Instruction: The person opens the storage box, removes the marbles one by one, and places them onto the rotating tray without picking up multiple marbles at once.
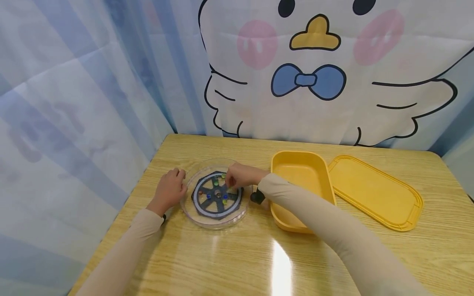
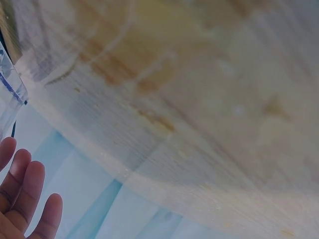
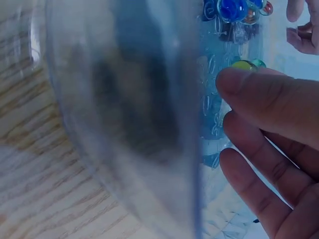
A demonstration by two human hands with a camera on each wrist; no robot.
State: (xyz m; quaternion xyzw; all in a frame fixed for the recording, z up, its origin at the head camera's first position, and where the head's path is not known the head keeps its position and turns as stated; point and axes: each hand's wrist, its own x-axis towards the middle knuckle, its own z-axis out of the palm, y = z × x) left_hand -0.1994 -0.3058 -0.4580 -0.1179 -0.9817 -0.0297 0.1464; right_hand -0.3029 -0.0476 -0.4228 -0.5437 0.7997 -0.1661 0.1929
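Observation:
A clear round dish (image 1: 212, 225) holds a dark, many-sided piece with a pale ring and spokes (image 1: 210, 204). Several coloured glass marbles lie on it, among them a blue marble (image 3: 232, 9) and a red one (image 1: 200, 192). My right hand (image 1: 242, 175) reaches over the right rim, fingers bent down toward the spokes. In the right wrist view its thumb overlaps a yellow-green marble (image 3: 243, 64); I cannot tell whether it pinches one. My left hand (image 1: 170, 189) rests at the dish's left rim, and its fingers (image 2: 31, 196) look loosely extended in the left wrist view.
Right of the dish stands a yellow plastic box (image 1: 301, 162), passed over by my right forearm. Its flat yellow lid (image 1: 375, 191) lies farther right on the wooden table (image 1: 222, 263). A printed curtain (image 1: 311, 115) hangs behind and along the left side.

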